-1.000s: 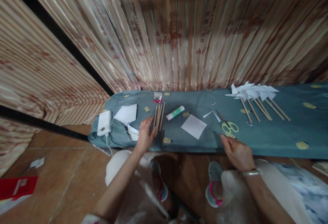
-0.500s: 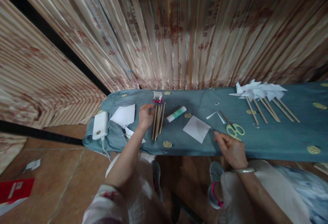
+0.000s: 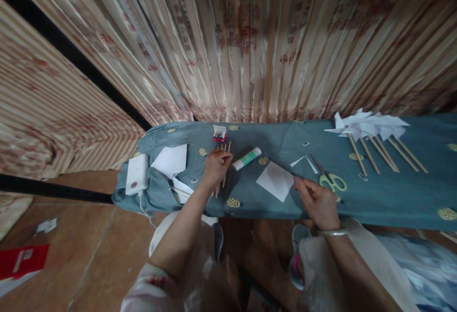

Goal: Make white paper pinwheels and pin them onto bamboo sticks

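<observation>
The white paper square (image 3: 274, 181) lies toward the tabletop's (image 3: 396, 202) near edge. The right hand (image 3: 317, 202) has its thumb and forefinger at the square's right corner; whether they grip it, I cannot tell. Well apart from it, the left hand (image 3: 215, 168) is over the wooden sticks (image 3: 224, 180), fingertips drawn close; I cannot tell if they hold anything. A glue stick (image 3: 247, 159) lies between the sticks and the square. Scissors (image 3: 324, 174) and paper slivers (image 3: 312, 165) lie right of the square. Near the far edge are a small red box (image 3: 219, 136) and, farther right, white pinwheels (image 3: 367, 125). A white device (image 3: 136, 174) sits at the left end.
</observation>
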Demonstrator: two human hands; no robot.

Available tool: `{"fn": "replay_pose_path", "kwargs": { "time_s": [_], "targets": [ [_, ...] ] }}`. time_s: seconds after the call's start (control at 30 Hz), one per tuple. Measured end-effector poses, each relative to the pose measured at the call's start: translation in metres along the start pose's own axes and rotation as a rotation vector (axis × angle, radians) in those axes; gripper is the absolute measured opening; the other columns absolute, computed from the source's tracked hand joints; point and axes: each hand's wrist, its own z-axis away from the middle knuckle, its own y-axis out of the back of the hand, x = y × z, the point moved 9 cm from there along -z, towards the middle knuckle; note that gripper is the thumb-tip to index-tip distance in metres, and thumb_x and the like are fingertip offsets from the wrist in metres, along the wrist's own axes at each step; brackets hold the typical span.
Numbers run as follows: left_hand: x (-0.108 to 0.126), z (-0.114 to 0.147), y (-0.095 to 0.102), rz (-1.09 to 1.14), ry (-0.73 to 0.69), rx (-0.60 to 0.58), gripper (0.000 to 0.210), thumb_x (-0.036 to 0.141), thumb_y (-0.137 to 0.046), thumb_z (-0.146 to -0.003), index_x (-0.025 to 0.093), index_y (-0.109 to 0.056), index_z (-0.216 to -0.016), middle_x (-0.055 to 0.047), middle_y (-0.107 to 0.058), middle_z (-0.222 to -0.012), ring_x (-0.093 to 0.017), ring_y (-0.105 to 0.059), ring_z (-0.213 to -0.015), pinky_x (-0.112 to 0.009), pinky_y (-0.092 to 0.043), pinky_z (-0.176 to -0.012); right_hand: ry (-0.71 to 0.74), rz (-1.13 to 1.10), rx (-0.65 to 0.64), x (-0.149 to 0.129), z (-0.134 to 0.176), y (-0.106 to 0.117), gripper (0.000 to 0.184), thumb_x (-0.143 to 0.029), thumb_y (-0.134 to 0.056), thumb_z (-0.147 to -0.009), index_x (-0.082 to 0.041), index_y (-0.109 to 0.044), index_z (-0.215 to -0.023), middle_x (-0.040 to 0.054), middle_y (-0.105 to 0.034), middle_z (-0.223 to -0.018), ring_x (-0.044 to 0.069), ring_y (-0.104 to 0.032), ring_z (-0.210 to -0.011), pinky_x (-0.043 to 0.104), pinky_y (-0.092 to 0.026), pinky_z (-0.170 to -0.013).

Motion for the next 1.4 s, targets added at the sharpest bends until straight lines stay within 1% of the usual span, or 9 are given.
{"fn": "replay_pose_path", "kwargs": {
  "time_s": [0.17,0.27,0.43,0.63,0.83,1.0,1.13,1.3,1.4],
  "targets": [
    [-0.020,-0.006,0.000,-0.035,0.056,-0.001,0.016,0.010,-0.063,-0.083,0.020,-0.075,-0.083,-0.003,-0.073,-0.083,-0.020,-0.066,-0.086,-0.033,-0.052,-0.085,-0.045,-0.038,-0.009,0.004,-0.003,-0.002,0.054,-0.061,-0.045,-0.090,-0.021,-0.067,-0.061,0.0047,-0.073,-0.065,0.019,-0.066,-0.058,0.028,-0.042,-0.057],
    [-0.009,0.000,-0.015,-0.043,-0.003,-0.060,0.012,0.020,-0.068,-0.084,0.020,-0.074,-0.095,-0.005,-0.073,-0.096,-0.021,-0.066,-0.097,-0.036,-0.050,-0.094,-0.082,-0.069,-0.031,0.005,-0.006,-0.006,0.053,-0.062,-0.047,-0.089,-0.021,-0.068,-0.062,0.0042,-0.072,-0.062,0.019,-0.065,-0.055,0.028,-0.042,-0.055],
    [0.007,0.009,-0.045,-0.173,-0.040,-0.224,0.043,0.033,-0.077,-0.079,0.015,-0.066,-0.116,-0.011,-0.068,-0.115,-0.028,-0.060,-0.113,-0.042,-0.045,-0.104,-0.102,-0.128,-0.056,-0.004,-0.010,-0.019,0.052,-0.060,-0.048,-0.089,-0.021,-0.069,-0.064,0.0039,-0.072,-0.062,0.019,-0.065,-0.055,0.028,-0.044,-0.056],
    [0.003,0.007,-0.054,-0.219,0.036,-0.293,0.015,0.026,-0.065,-0.086,0.016,-0.069,-0.096,-0.009,-0.065,-0.098,-0.024,-0.061,-0.100,-0.037,-0.047,-0.094,-0.092,-0.185,-0.139,-0.017,-0.010,-0.037,0.048,-0.057,-0.049,-0.089,-0.021,-0.069,-0.063,0.0049,-0.073,-0.066,0.019,-0.067,-0.061,0.028,-0.044,-0.060],
    [0.009,0.013,-0.053,0.271,0.255,-0.286,0.017,0.031,-0.062,-0.085,0.016,-0.069,-0.086,0.000,-0.060,-0.077,-0.014,-0.054,-0.069,-0.026,-0.040,-0.066,-0.168,-0.296,-0.187,-0.016,-0.009,-0.050,0.043,-0.058,-0.055,-0.086,-0.021,-0.072,-0.071,0.0036,-0.070,-0.064,0.018,-0.061,-0.059,0.030,-0.042,-0.060],
    [0.051,0.038,-0.079,0.863,0.329,-0.521,0.035,0.049,-0.066,-0.075,0.014,-0.066,-0.073,0.002,-0.054,-0.064,-0.012,-0.047,-0.064,-0.025,-0.034,-0.062,-0.405,-0.927,-0.318,-0.017,-0.005,-0.071,0.041,-0.058,-0.075,-0.071,-0.023,-0.073,-0.093,0.0035,-0.076,-0.091,0.017,-0.066,-0.077,0.030,-0.051,-0.069],
    [0.072,0.051,-0.095,1.014,0.334,-0.631,0.045,0.057,-0.071,-0.067,0.014,-0.060,-0.060,0.003,-0.050,-0.058,-0.010,-0.042,-0.060,-0.025,-0.030,-0.061,-0.508,-1.219,-0.387,-0.024,-0.002,-0.078,0.035,-0.049,-0.084,-0.066,-0.021,-0.074,-0.084,0.0025,-0.076,-0.089,0.019,-0.069,-0.088,0.031,-0.053,-0.083],
    [0.065,0.048,-0.103,0.976,0.348,-0.615,0.046,0.058,-0.071,-0.068,0.012,-0.070,-0.075,0.001,-0.056,-0.063,-0.011,-0.047,-0.061,-0.025,-0.035,-0.062,-0.586,-1.302,-0.105,0.010,-0.011,-0.055,0.034,-0.047,-0.088,-0.062,-0.020,-0.074,-0.076,-0.0012,-0.073,-0.071,0.011,-0.067,-0.065,0.021,-0.056,-0.062],
    [0.050,0.033,-0.089,0.732,0.273,-0.473,0.037,0.046,-0.070,-0.075,0.013,-0.073,-0.092,-0.003,-0.065,-0.078,-0.015,-0.057,-0.070,-0.027,-0.043,-0.067,-0.661,-1.377,0.089,0.036,-0.013,-0.039,0.034,-0.047,-0.087,-0.065,-0.019,-0.072,-0.076,-0.0023,-0.073,-0.069,0.007,-0.063,-0.056,0.014,-0.053,-0.052]
  ]
}}
